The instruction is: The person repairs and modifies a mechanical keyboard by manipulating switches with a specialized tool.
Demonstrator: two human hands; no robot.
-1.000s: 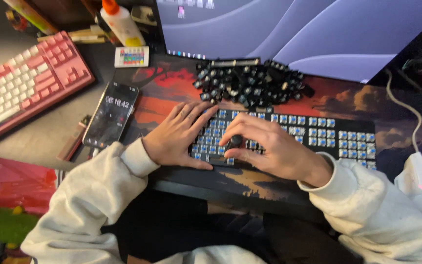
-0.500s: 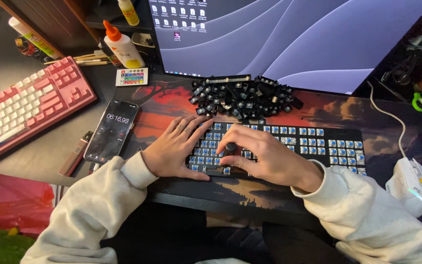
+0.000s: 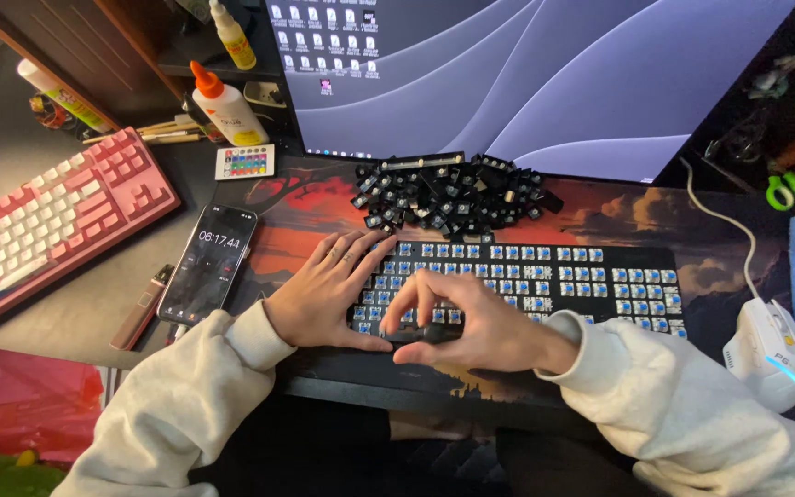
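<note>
A: Where do the hands sit?

B: Both are low in the middle of the frame, on the black keyboard (image 3: 545, 281) whose caps are off, its blue switches bare. The left hand (image 3: 324, 299) lies flat on the board's left end, fingers spread and holding nothing.

A: And the other one?

B: The right hand (image 3: 471, 322) is just beside it, over the front rows. Its thumb and fingers curl in around a small dark piece (image 3: 432, 333) at the board's near edge; I cannot tell what the piece is.

A: Where are the caps?

B: A heap of black keycaps (image 3: 453, 193) lies just above the keyboard on the red and orange desk mat (image 3: 296, 207), under the monitor (image 3: 526, 74).

A: What else is around?

B: A phone (image 3: 209, 262) lies left of the left hand, a pink keyboard (image 3: 48, 225) at the far left, a white mouse (image 3: 770, 354) at the lower right, and a glue bottle (image 3: 223, 106) in the upper left.
</note>
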